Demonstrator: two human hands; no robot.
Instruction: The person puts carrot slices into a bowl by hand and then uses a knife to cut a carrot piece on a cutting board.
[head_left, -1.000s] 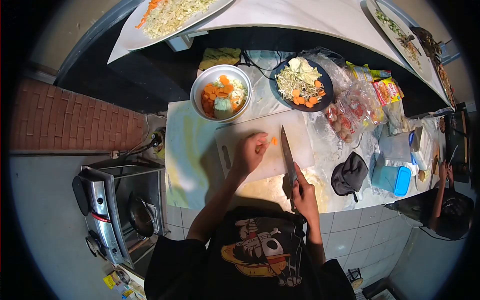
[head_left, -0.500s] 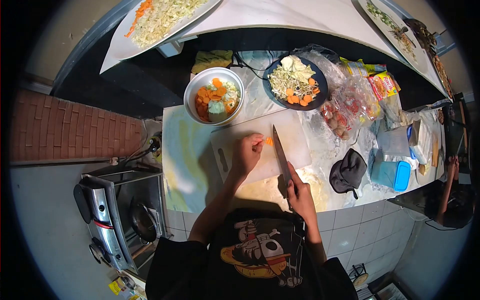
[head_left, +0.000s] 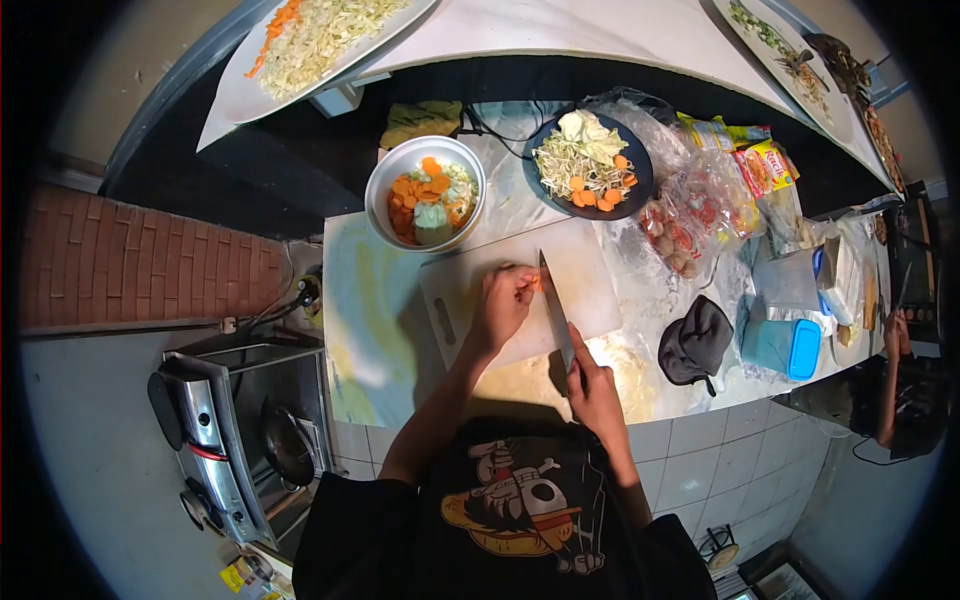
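On the white cutting board (head_left: 585,265), my left hand (head_left: 505,303) is closed with its fingertips pinched on a small orange carrot piece (head_left: 537,283). My right hand (head_left: 594,388) wraps round the handle of a long kitchen knife (head_left: 556,308). The blade lies over the board, its tip pointing away from me and its edge right beside the carrot and my left fingertips. Whether the blade touches the carrot is hard to make out. My left fingers hide part of the carrot.
Beyond the board stand a metal bowl (head_left: 373,205) of carrot slices and other food and a dark plate (head_left: 645,190) with sprouts, cabbage and carrot. To the right are plastic bags (head_left: 700,205), a black cap (head_left: 696,340) and a blue-lidded container (head_left: 803,350). A stove (head_left: 212,440) sits left.
The knife has shifted slightly left, its blade now close against the carrot and my left fingertips. My right hand has moved a little with it; my left hand has turned slightly over the carrot.
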